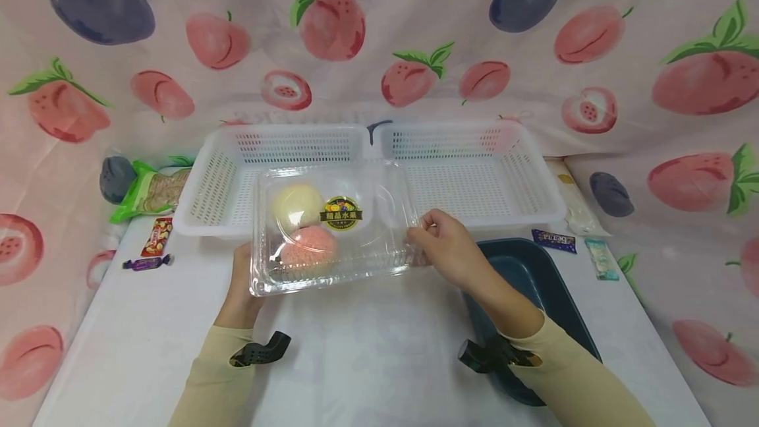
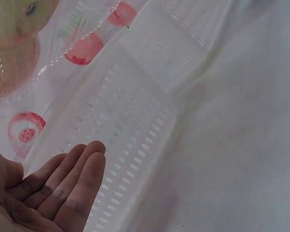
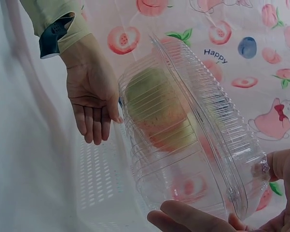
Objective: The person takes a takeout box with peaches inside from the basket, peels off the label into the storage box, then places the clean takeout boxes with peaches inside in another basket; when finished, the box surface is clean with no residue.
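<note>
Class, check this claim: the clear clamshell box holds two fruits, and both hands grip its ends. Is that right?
Not quite. The clear clamshell box does hold two fruits, but only the right hand grips an end. The right wrist view shows the left hand open, fingers straight, apart from the box.

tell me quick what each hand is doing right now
Left hand: open, fingers straight, beside the clear clamshell box, holding nothing.
Right hand: gripping the right end of the clear clamshell box.
</note>
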Demonstrator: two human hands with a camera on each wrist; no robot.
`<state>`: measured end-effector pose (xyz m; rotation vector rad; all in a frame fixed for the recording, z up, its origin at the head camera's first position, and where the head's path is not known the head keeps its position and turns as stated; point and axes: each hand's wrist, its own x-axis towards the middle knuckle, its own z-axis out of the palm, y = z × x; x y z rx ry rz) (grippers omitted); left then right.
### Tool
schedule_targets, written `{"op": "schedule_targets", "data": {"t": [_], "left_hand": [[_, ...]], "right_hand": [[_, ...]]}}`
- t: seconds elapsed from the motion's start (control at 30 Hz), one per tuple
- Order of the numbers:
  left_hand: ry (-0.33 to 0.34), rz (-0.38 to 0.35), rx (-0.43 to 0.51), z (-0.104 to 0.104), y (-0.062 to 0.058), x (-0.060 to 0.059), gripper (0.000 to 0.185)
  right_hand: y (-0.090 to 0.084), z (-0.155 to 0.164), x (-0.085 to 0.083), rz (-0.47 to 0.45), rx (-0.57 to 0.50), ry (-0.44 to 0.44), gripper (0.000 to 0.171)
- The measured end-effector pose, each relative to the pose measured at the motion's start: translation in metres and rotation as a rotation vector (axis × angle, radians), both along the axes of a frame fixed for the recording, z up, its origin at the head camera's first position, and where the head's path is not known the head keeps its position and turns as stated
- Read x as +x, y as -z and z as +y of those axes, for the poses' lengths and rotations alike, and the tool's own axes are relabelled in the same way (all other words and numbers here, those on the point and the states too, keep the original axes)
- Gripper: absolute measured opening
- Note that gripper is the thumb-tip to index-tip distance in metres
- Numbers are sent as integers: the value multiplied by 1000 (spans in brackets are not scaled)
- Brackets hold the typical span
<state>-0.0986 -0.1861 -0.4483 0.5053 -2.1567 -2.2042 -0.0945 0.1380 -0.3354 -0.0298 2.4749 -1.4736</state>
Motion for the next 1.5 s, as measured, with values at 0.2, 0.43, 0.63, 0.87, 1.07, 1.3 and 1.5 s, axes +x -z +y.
{"op": "schedule_targets", "data": {"t": [0.2, 0.43, 0.63, 0.87, 1.07, 1.3, 1.5], "left_hand": [[-12, -77, -9, 0, -6, -2, 44], [-24, -92, -37, 4, -9, -2, 56], [-36, -88, -64, 4, -8, -2, 54], [-17, -151, -126, 3, -9, -4, 58], [-22, -148, -116, 2, -8, -5, 54], [32, -158, -99, 1, -8, -6, 67], [49, -98, -51, 3, -6, -7, 65]], "right_hand": [[7, 7, 11, -5, -22, -6, 21], [14, 14, 22, -15, -17, -15, 16], [20, 19, 31, -32, 13, 0, 19], [28, 24, 42, -37, 28, 19, 18], [34, 28, 50, -43, 23, 32, 16], [44, 33, 59, -62, 22, 57, 15], [56, 38, 66, -87, 32, 76, 15]]}}
